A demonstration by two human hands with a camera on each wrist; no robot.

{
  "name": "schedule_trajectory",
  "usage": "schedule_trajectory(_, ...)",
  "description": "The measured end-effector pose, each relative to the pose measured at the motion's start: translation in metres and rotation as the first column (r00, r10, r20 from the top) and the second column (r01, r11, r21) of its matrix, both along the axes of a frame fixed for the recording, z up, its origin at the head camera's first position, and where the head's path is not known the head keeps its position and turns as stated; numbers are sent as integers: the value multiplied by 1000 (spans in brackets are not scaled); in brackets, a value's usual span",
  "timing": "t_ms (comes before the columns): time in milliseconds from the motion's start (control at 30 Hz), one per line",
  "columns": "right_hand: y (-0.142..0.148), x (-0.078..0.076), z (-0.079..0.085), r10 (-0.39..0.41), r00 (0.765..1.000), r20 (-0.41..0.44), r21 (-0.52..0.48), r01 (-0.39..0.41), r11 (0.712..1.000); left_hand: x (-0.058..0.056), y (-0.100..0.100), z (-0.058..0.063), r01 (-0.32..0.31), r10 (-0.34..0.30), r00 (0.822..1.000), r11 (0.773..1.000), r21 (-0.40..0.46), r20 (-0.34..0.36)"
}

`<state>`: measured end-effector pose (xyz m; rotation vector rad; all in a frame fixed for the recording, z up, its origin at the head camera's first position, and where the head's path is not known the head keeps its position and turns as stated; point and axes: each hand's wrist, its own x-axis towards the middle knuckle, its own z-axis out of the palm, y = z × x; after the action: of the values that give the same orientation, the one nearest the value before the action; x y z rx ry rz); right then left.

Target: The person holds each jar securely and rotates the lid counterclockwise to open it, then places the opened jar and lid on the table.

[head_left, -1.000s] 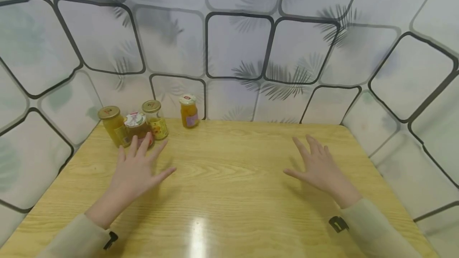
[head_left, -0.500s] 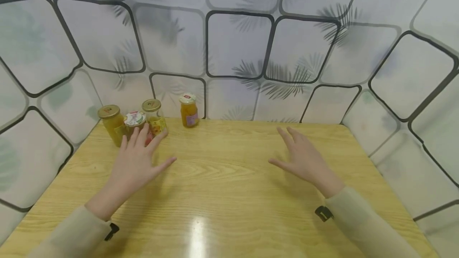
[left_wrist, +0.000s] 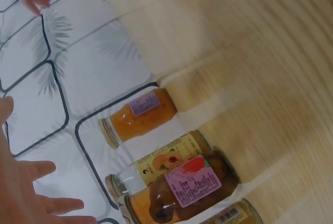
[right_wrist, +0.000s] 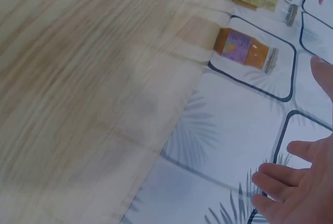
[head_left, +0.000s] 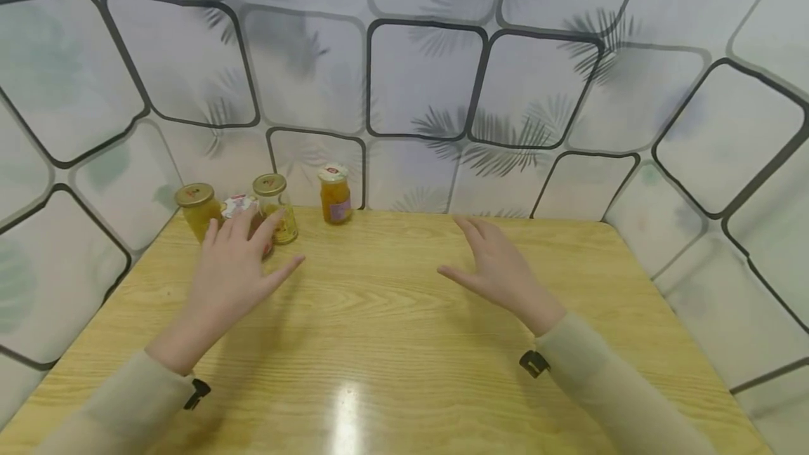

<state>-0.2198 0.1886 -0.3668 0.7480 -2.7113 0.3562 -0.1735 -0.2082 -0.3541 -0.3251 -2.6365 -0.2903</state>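
Note:
My left hand (head_left: 229, 276) is held above the wooden table with its fingers spread, near a group of glass jars. Its fingertips overlap a jar with a white patterned lid (head_left: 239, 205); the left wrist view shows this jar's dark contents and pink label (left_wrist: 192, 181), with the hand apart from it. Beside it stand a gold-lidded jar of yellow contents (head_left: 201, 215) and a gold-lidded jar with a yellow label (head_left: 287, 225). Farther right, an orange-filled jar (head_left: 335, 196) stands alone by the wall. My right hand (head_left: 502, 271) hovers over the table with extended fingers, holding nothing.
The wood-grain table (head_left: 379, 314) meets a patterned wall (head_left: 417, 83) at the back. More patterned wall (head_left: 720, 279) runs along the right side and the left side. Both forearms wear light sleeves, with a small black piece at each wrist.
My right hand has moved left and slightly forward, toward the table's middle. My left hand has edged forward, covering more of the jar with the patterned lid. The jars stay in place.

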Motion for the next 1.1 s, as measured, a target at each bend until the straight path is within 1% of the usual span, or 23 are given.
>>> schedule_trajectory(133,-11,-5,2,14,999,-31,-1,-14,1000,-3,-5,6,1,0,1000,999,36,-30)
schedule_trajectory(233,-18,-7,5,22,999,-45,-7,-22,1000,-6,-9,11,1,1,998,999,43,-55)
schedule_trajectory(400,-31,-11,8,37,998,-48,-24,-38,999,-10,-18,15,3,5,996,997,79,-93)
schedule_trajectory(500,-38,-12,9,52,998,-29,-32,-53,998,-12,-23,15,-17,24,997,996,86,-80)
schedule_trajectory(600,-46,-13,7,59,998,-1,-30,-59,998,-13,-29,13,-41,46,998,995,92,-50)
schedule_trajectory(733,-55,-17,4,64,998,17,-8,-64,998,-13,-38,13,-61,65,997,989,132,-28)
schedule_trajectory(867,-64,-19,2,75,996,49,6,-75,997,-13,-47,15,-78,83,996,985,152,-28)
schedule_trajectory(1000,-75,-18,1,74,991,111,34,-78,996,-15,-56,16,-97,105,994,982,160,-38)
schedule_trajectory(1100,-84,-17,1,65,988,143,68,-75,995,-16,-63,17,-136,141,990,977,163,-24)
